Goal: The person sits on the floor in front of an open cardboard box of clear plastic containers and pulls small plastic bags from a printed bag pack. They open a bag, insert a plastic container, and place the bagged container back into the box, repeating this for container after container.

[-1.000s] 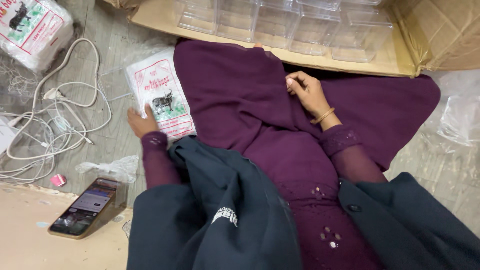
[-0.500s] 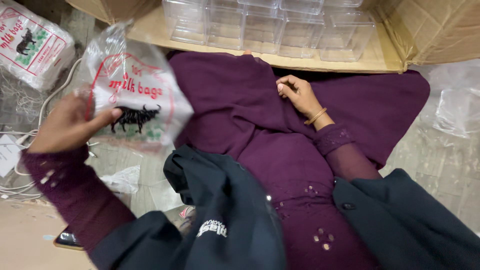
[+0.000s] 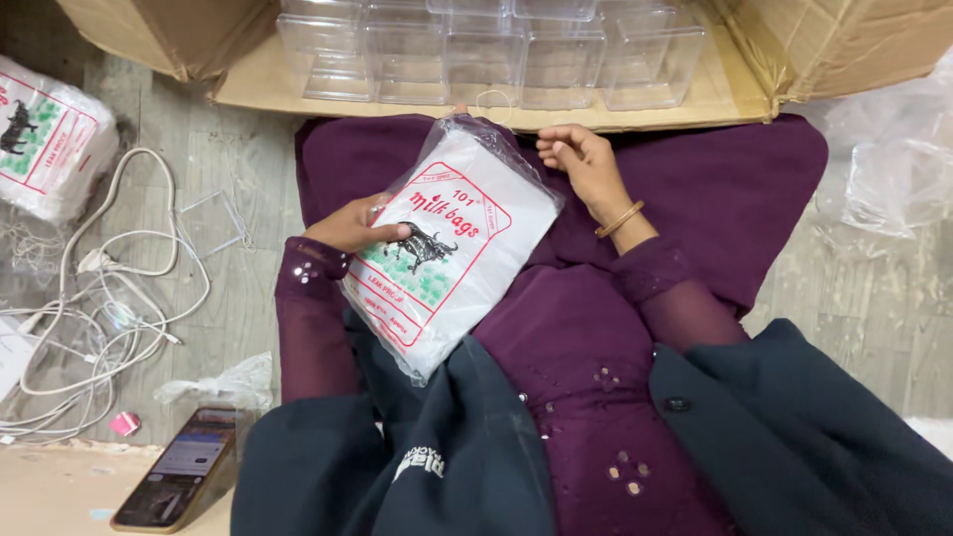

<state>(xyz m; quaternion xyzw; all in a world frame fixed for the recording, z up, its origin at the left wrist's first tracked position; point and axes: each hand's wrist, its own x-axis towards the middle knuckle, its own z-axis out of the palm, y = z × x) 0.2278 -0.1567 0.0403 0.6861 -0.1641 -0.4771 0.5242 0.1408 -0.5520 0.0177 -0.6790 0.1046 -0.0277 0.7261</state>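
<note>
On a purple-clad lap, the left hand [image 3: 349,226] grips a white printed packet of plastic bags [image 3: 449,248], thumb pressed on its face — the right hand [image 3: 581,159] rests just beyond its top corner, fingers loosely curled, below clear plastic boxes [image 3: 486,50].

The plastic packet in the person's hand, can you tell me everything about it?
The plastic packet is a flat, clear, crinkly bag stuffed with a stack of white bags. Its front has red lettering, a red border, a black animal picture and green patches. It lies tilted across the purple lap. The left hand grips its left edge, thumb on top; the right hand hovers near its upper corner.
</note>
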